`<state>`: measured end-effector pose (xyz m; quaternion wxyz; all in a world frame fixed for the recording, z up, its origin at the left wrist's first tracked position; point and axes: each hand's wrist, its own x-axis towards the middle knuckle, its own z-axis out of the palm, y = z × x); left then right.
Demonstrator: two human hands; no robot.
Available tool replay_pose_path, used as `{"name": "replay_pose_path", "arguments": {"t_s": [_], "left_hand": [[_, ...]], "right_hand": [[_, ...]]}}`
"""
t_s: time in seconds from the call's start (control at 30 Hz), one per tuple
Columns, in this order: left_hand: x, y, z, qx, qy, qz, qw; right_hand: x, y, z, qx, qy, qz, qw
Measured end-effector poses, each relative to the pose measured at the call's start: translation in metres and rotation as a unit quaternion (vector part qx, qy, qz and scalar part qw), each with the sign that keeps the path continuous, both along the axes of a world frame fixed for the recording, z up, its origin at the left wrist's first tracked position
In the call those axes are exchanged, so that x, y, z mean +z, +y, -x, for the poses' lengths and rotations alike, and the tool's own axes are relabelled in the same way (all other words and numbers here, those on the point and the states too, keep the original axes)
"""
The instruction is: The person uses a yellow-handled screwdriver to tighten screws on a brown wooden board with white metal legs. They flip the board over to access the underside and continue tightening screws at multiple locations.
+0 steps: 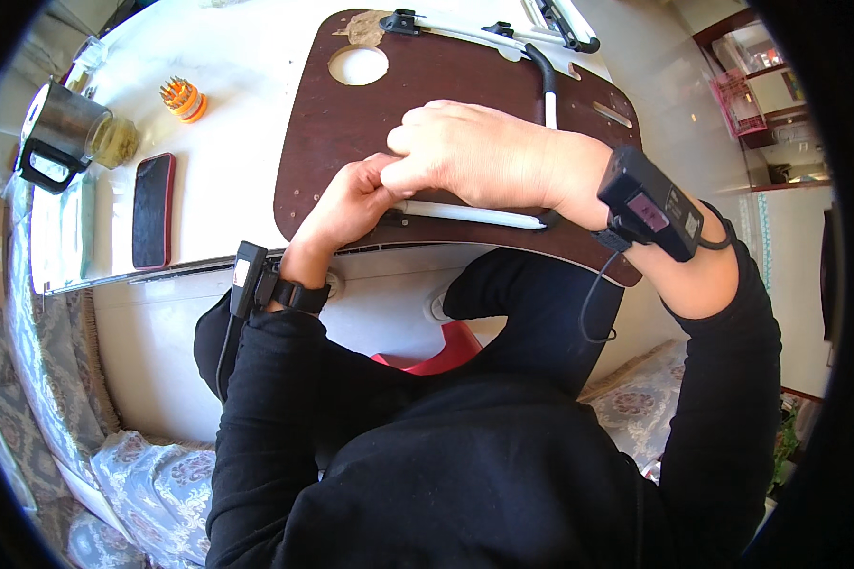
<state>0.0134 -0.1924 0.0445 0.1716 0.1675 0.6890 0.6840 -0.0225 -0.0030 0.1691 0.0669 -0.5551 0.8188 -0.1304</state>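
A dark brown board (327,133) with rounded corners and a round cut-out lies on the white table, its underside fittings facing up. My left hand (351,197) and my right hand (474,152) meet over its near half, fingers closed together. Whatever they pinch is hidden behind the fingers and too small to make out. Just below them a white metal tube leg (474,214) runs along the board's near edge, with a black bracket at its left end. Another white leg (465,33) with black joints spans the far side, bending toward me at the right.
Left of the board are an orange screwdriver-bit holder (188,102), a phone in a red case (154,211), a steel jug with a black handle (62,133) and a glass jar (114,140). A red stool (441,349) shows below the table. Patterned fabric (152,484) covers the seating.
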Motion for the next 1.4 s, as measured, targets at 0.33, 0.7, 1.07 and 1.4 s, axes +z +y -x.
{"name": "replay_pose_path", "arguments": {"t_s": [0.33,0.7,1.07,1.4], "left_hand": [[-0.010,0.005,0.005,0.005,-0.002,0.006,1.000],[-0.013,0.007,0.004,0.004,0.026,-0.047,0.999],[-0.016,0.005,0.001,-0.009,0.003,-0.087,0.996],[-0.019,-0.001,0.002,-0.042,-0.026,-0.079,0.996]], "right_hand": [[0.005,-0.003,-0.015,-0.170,-0.020,-0.045,0.984],[0.010,0.004,-0.003,-0.055,-0.051,0.003,0.997],[0.002,0.009,0.003,0.011,-0.004,0.061,0.998],[0.002,0.006,-0.002,-0.026,-0.026,0.017,0.999]]}}
